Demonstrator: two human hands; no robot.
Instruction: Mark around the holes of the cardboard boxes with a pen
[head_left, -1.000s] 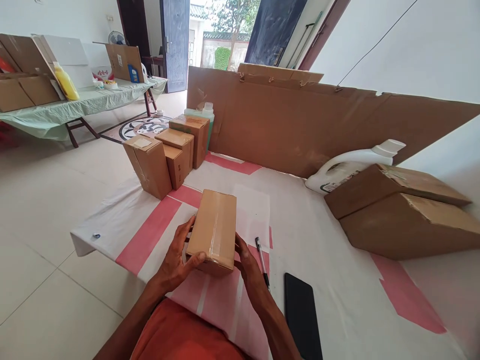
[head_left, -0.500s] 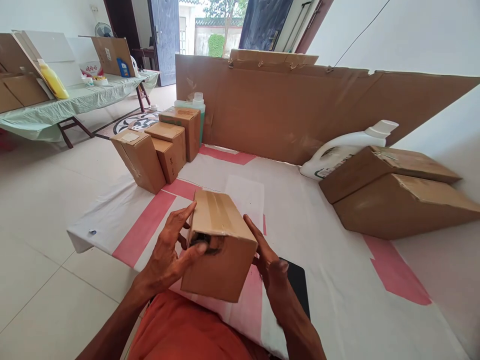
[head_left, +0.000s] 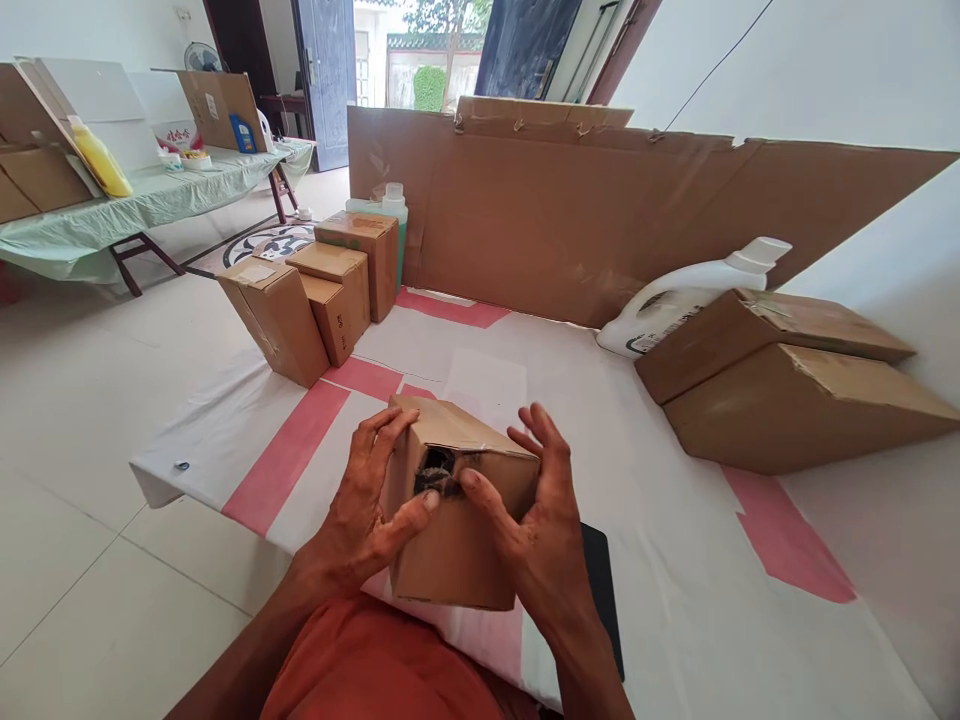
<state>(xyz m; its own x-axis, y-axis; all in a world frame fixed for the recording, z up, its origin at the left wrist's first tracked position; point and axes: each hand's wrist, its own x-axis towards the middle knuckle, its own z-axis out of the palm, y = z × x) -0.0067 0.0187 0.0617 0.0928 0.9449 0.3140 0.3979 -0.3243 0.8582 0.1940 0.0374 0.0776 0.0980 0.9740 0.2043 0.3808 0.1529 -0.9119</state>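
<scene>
Both hands clamp 1 cardboard box (head_left: 457,520), held tilted above the near edge of the mat (head_left: 660,560). Left hand (head_left: 360,520) at 9 o'clock, right hand (head_left: 544,530) at 3. Both thumbs beside a torn hole (head_left: 437,470). Black phone (head_left: 600,590) at 4 o'clock.

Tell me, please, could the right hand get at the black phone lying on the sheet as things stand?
Probably not right away: the right hand grips the cardboard box together with the left hand, and its wrist lies over the phone.

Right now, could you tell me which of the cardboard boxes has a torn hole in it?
The small box held between the left hand and right hand; both thumbs sit at its dark hole, while the other boxes look intact.
</scene>
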